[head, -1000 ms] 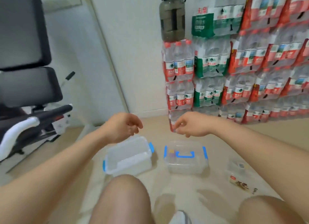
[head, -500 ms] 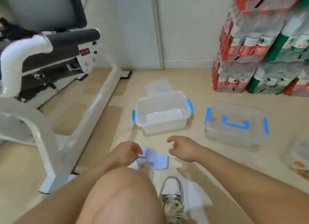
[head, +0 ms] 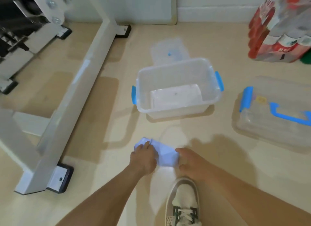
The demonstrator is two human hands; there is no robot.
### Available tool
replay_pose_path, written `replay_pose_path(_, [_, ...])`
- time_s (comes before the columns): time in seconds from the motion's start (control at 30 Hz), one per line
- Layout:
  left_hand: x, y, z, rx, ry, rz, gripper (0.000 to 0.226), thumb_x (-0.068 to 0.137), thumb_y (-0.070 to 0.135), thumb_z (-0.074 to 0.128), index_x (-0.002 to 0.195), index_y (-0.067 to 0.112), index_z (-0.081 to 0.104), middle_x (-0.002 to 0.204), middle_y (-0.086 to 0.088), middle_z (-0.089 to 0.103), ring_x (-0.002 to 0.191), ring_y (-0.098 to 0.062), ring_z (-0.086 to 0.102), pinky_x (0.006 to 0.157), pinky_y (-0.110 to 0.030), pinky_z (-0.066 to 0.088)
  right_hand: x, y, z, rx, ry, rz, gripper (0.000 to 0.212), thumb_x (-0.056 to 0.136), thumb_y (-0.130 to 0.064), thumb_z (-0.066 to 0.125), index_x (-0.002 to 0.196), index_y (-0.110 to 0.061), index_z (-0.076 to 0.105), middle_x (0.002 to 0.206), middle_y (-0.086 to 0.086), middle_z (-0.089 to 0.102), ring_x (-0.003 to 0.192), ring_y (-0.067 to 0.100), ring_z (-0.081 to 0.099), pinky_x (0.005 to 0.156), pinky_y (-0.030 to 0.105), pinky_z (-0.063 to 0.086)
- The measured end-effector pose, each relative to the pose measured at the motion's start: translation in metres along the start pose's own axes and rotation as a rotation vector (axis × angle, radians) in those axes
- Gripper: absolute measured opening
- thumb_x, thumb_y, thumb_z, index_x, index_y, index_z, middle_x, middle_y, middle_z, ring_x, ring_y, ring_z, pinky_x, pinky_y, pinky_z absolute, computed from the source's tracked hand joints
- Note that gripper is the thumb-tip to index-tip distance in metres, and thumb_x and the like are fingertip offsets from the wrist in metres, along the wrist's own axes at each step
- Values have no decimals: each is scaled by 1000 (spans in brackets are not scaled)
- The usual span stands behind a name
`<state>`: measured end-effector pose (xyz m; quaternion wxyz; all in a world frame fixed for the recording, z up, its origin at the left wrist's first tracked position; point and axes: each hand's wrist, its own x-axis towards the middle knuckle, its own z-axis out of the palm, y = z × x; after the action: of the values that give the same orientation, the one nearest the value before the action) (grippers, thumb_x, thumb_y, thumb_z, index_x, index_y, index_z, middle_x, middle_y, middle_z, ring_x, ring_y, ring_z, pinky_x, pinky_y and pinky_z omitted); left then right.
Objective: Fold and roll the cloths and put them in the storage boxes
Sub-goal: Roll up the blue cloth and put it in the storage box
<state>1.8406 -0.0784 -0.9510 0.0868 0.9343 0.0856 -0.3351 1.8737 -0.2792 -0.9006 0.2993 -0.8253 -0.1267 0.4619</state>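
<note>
A small pale blue cloth (head: 164, 154) lies on the floor in front of my shoe. My left hand (head: 143, 155) grips its left end with the fingers curled over it. My right hand (head: 190, 161) holds its right end. Beyond the cloth stands an open clear storage box (head: 176, 89) with blue clips and nothing in it. A second clear storage box (head: 272, 111), shut with a blue-handled lid, sits to the right. More white cloth (head: 161, 188) lies under my hands, blurred.
A loose clear lid (head: 170, 50) lies behind the open box. White metal frame legs (head: 80, 84) with black feet cross the floor on the left. Packs of bottled water (head: 279, 27) stand at the back right. My shoe (head: 183, 204) is at the bottom.
My view has tilted down from the wall to the floor. Both hands dropped from mid-air to the floor and took hold of the blue cloth's two ends.
</note>
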Motion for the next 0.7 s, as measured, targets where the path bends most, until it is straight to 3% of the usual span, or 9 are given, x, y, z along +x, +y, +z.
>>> replay_pose_path(0.07, [-9,8,-17,-164,208,-32,33,81,25,45,108,16,63,122,0,60,112,-25,57,84,-31,45,1,-3,1,41,19,-19,65,91,-11,53,148,-11,20,153,10,28,142,19,27,110,24,22])
replay_pose_path(0.13, [-25,18,-48,-478,334,-103,26,85,24,51,95,17,74,101,-3,73,98,-24,66,78,-27,46,-3,-13,-5,143,102,-61,71,88,-12,59,148,-18,22,153,3,29,140,13,30,107,20,26])
replay_pose_path(0.23, [-62,37,-106,-955,356,-16,21,85,11,60,78,21,77,80,1,75,79,-18,70,78,-30,56,-25,-52,-32,375,206,-171,64,85,-14,65,140,-33,38,130,-16,47,118,0,44,82,4,41])
replay_pose_path(0.33, [-111,56,-164,-1173,422,140,25,84,3,58,77,19,76,81,-4,75,77,-20,71,76,-34,58,-67,-100,-71,498,263,-318,47,84,-9,67,123,-31,52,111,-8,65,103,4,61,72,10,49])
replay_pose_path(0.43, [-165,69,-220,-1388,388,302,23,79,-5,60,92,9,73,96,-15,74,91,-27,71,84,-33,56,-126,-142,-105,378,403,-437,52,79,-17,74,125,-31,54,109,0,66,106,7,62,87,20,50])
replay_pose_path(0.53, [-222,86,-266,-1329,365,542,38,74,-8,65,107,10,67,98,-12,74,98,-24,70,90,-33,53,-187,-179,-128,283,489,-557,45,82,-12,70,123,-28,58,110,-1,68,97,11,65,83,19,50])
replay_pose_path(0.63, [-274,107,-299,-1131,641,593,35,78,0,68,102,25,69,92,-2,75,86,-9,69,82,-26,54,-242,-202,-146,215,607,-594,16,90,-16,59,94,-27,70,88,-3,71,74,5,59,69,23,47])
replay_pose_path(0.7, [-297,120,-313,-1068,725,643,45,77,16,74,117,31,61,103,6,67,90,-2,63,81,-22,51,-279,-206,-156,236,710,-577,17,93,-21,57,85,-15,71,75,-4,67,66,4,56,62,23,45])
